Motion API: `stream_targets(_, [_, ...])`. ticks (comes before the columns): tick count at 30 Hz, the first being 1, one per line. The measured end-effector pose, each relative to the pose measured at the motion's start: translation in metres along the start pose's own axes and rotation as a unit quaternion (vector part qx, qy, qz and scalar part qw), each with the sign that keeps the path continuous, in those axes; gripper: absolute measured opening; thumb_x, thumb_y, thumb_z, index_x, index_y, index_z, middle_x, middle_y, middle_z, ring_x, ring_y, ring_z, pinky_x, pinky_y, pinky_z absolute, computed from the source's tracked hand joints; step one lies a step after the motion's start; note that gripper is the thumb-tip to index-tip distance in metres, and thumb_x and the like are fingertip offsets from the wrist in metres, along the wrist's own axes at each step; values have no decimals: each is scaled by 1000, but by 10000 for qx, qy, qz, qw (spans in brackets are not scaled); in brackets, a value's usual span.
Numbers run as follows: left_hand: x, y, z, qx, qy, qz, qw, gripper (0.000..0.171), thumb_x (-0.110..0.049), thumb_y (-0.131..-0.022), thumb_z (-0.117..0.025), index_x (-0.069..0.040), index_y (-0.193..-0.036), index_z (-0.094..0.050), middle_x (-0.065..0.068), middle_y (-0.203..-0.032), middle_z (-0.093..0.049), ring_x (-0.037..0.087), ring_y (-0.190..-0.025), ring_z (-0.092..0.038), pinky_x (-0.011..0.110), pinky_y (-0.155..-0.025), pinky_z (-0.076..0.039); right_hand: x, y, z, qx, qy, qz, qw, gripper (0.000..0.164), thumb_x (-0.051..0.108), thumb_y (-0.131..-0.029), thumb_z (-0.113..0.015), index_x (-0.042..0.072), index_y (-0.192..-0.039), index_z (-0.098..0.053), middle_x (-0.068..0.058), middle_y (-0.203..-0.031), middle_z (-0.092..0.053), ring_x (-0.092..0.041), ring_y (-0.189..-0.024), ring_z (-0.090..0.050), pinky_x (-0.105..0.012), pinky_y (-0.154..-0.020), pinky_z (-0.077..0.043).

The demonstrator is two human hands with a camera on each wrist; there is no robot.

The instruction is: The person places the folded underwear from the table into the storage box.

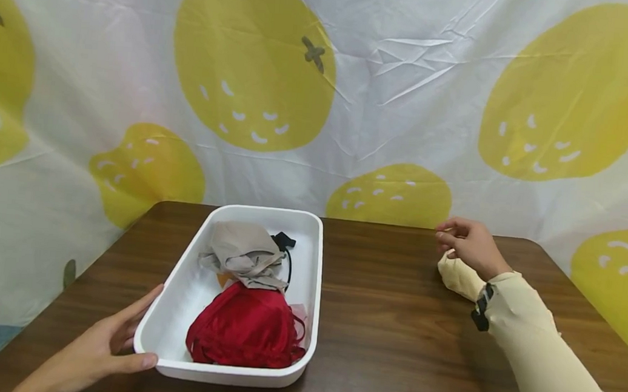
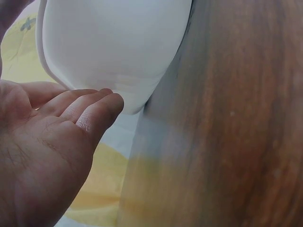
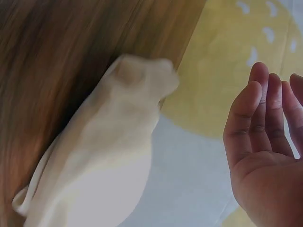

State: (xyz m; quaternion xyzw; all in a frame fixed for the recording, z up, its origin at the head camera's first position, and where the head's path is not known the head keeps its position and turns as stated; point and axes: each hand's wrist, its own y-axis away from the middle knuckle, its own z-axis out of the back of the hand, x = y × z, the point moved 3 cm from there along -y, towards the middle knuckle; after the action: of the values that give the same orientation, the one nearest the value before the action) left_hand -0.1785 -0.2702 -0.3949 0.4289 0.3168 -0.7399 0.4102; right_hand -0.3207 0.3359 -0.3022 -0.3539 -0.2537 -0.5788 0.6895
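A white plastic tub sits on the table, left of centre. My left hand holds its near left corner, thumb at the near rim and fingers along the outer side wall. In the left wrist view those fingers meet the tub wall. Over the table's far right part, my right hand hovers with fingers loosely bent and nothing between them. Under it lies a crumpled cream cloth, partly hidden by the forearm. The right wrist view shows this cloth beside the empty hand.
Inside the tub are a shiny red cloth bag, a beige-grey cloth and a black piece with a thin cable. Orange and pink bits peek out. The brown wooden table ends at a lemon-print curtain.
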Motion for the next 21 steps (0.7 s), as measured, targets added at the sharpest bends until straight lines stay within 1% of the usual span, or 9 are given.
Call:
stream_targets(2, [1,1,0,-7,15,-14,10000,96,-2,-91,-69,-21,-163,-8,-40,-143,-34,-6,-117,-58,22,-85,-58,-7,2,6,-24,14,-56,10000,31,18,-103,-57,-4,-124,-58,13,-85,-66,-4,-76,-68,-33,-70,-60])
stream_targets(6, [1,2,1,-69,-11,30,10000,97,-3,-91,-70,-20,-163,-8,-38,-143,-34,-5,-116,-58,22,-84,-58,-21,6,14,-36,26,-222,9997,34,20,-103,-56,-5,-127,-57,18,-91,-65,-3,-80,-69,-31,-72,-59])
stream_targets(7, [1,2,1,-72,-4,59,10000,97,-3,-91,-70,-21,-163,-8,-34,-146,-35,-5,-115,-59,22,-84,-58,-25,7,15,-50,32,-266,9996,35,20,-103,-55,-5,-127,-56,16,-93,-66,-3,-80,-69,-31,-72,-59])
stream_targets(9, [1,2,0,-31,47,134,9999,97,-4,-91,-69,-21,-163,-7,-14,-157,-35,-4,-115,-59,22,-85,-58,-32,11,20,-99,93,-345,9993,35,20,-104,-55,-5,-128,-56,8,-99,-69,-3,-81,-69,-31,-72,-60])
stream_targets(12, [1,2,-1,18,79,178,9998,97,-5,-92,-69,-21,-163,-6,16,-164,-24,-6,-117,-57,20,-86,-57,-42,16,27,-178,239,-424,9987,36,20,-104,-55,-7,-128,-56,-12,-110,-71,-1,-81,-69,-31,-71,-60])
stream_targets(13, [1,1,-1,26,99,169,9998,97,-5,-92,-69,-21,-163,-6,18,-164,-23,-6,-117,-57,20,-86,-57,-45,17,29,-202,295,-445,9984,36,20,-104,-55,-7,-128,-56,-17,-114,-70,-1,-81,-68,-31,-71,-60])
stream_targets(14, [0,1,-2,30,114,112,9999,97,-4,-92,-69,-20,-163,-6,15,-165,-24,-6,-118,-56,20,-87,-57,-47,19,32,-239,353,-458,9980,37,21,-104,-55,-7,-128,-56,-21,-117,-69,0,-81,-68,-31,-71,-60])
stream_targets(19, [-2,-1,-2,-9,105,-260,9996,97,2,-90,-69,-17,-163,-9,-34,-150,-34,-6,-121,-57,20,-88,-57,-57,24,48,-462,516,-494,9964,39,22,-103,-57,-7,-128,-57,-19,-113,-71,4,-78,-66,-28,-70,-60])
stream_targets(21, [-2,-1,-3,-7,97,-292,9995,97,2,-90,-69,-17,-163,-9,-39,-147,-33,-6,-120,-57,20,-87,-57,-62,26,54,-508,505,-503,9962,39,21,-102,-57,-9,-127,-56,-14,-108,-73,5,-77,-65,-28,-69,-60])
